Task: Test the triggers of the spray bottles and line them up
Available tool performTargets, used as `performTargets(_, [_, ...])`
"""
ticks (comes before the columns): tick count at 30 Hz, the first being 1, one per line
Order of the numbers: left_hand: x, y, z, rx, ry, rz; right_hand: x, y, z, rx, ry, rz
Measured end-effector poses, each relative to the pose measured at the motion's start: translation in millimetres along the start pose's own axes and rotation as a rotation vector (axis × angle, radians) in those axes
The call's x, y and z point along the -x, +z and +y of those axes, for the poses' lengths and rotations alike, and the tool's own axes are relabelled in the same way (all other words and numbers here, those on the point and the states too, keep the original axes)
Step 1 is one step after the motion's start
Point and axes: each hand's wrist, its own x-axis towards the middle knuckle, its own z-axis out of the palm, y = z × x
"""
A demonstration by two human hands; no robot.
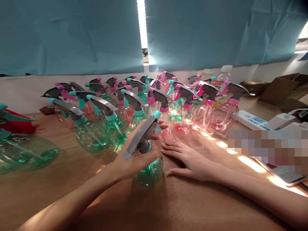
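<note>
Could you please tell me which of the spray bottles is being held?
The green spray bottle at front centre: its neck is in the left hand, and it alone is held.

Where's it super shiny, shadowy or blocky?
In the head view, the light strip glares white and bright streaks cross the table; a patch at right is pixelated; a dim shadow lies below the green bottle in the left hand.

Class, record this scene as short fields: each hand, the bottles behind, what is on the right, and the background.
Left hand: around the neck of a green spray bottle
Right hand: palm down on the brown table, beside that bottle
Behind: other green bottles with teal collars, pink bottles with pink collars
Right side: white power strip, cardboard box
Background: blue-green sheets, bright strip between them
</note>
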Motion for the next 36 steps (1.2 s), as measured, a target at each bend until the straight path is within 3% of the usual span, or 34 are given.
performTargets(36, [1.1,-0.7,-2.6,-0.002,0.013,-0.010,-0.2,0.0,-0.6,0.039,0.011,-0.035])
